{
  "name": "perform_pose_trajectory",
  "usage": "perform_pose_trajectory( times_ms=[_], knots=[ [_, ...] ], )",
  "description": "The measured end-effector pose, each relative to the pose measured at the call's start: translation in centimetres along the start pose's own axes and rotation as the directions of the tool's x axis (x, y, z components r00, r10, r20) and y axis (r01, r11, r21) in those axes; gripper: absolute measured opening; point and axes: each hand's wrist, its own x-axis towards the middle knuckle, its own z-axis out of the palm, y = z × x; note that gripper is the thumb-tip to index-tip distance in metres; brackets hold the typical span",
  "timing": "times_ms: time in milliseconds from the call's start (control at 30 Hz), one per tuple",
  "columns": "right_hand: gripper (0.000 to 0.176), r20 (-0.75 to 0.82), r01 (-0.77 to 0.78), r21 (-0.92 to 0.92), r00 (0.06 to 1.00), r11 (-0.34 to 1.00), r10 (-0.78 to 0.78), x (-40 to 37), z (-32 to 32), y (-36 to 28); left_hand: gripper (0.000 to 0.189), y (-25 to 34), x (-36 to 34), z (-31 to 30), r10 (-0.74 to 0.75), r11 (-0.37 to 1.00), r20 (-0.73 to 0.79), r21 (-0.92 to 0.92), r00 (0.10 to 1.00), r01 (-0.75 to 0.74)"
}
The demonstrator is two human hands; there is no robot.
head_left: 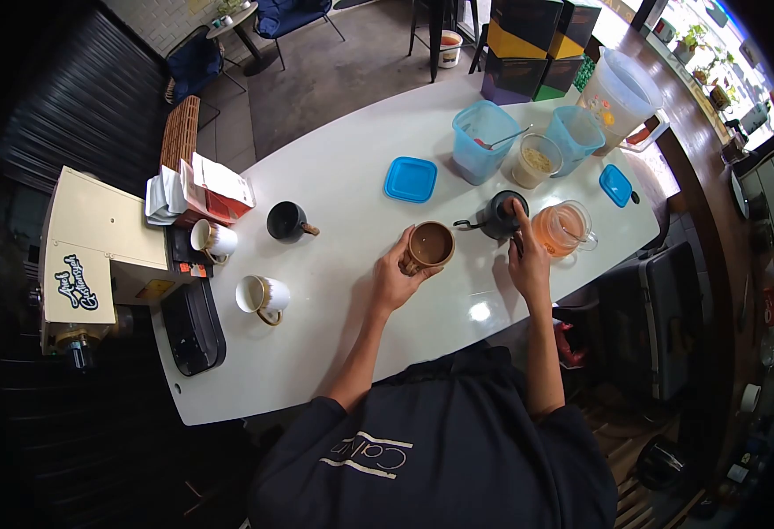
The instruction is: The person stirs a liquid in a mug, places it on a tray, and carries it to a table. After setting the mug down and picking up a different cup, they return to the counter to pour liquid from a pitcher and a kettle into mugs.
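Observation:
My left hand [396,275] wraps around a brown mug [429,246] of brown liquid standing on the white table [334,344]. My right hand [528,256] grips the handle of a black gooseneck kettle [498,217], thumb reaching over its lid; the spout points left toward the mug. A glass pitcher [563,227] of orange liquid stands just right of the kettle.
A black cup [286,221] and two white cups [213,238] [261,294] sit to the left. Blue tubs [482,141] [574,134], blue lids [410,179] [615,185], a glass [537,160] and a large clear jug [618,95] stand behind. A cream machine [96,256] is at far left.

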Motion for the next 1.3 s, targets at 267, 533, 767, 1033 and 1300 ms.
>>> perform_pose_trajectory(
  times_ms=[267, 533, 767, 1033, 1300],
  knots=[
    [0.081, 0.023, -0.006, -0.012, 1.000, 1.000, 0.007, 0.0, -0.2, 0.3, 0.081, -0.2, 0.2, 0.2, 0.047, 0.997, 0.003, -0.069, 0.999, -0.047],
    [0.074, 0.072, -0.109, -0.005, 0.991, 0.994, 0.109, 0.1, -0.4, -0.1, 0.083, 1.1, 0.3, -0.1, 0.031, 0.995, 0.074, -0.096, 0.997, -0.023],
    [0.074, 0.017, -0.067, 0.023, 0.998, 0.998, 0.066, -0.1, 0.0, 0.3, 0.084, 0.0, 0.2, 0.4, 0.088, 0.995, 0.043, -0.053, 0.995, -0.085],
    [0.070, 0.019, -0.087, 0.087, 0.996, 0.992, 0.085, 0.1, -0.2, -0.3, 0.078, 0.8, -1.0, -0.2, -0.063, 0.996, 0.049, -0.063, 0.997, 0.066],
    [0.067, -0.043, -0.035, 0.137, 0.998, 0.990, 0.041, 0.1, 0.3, 0.5, 0.048, 0.5, -2.5, -2.0, -0.123, 0.991, -0.083, -0.065, 0.989, 0.118]
  ],
)
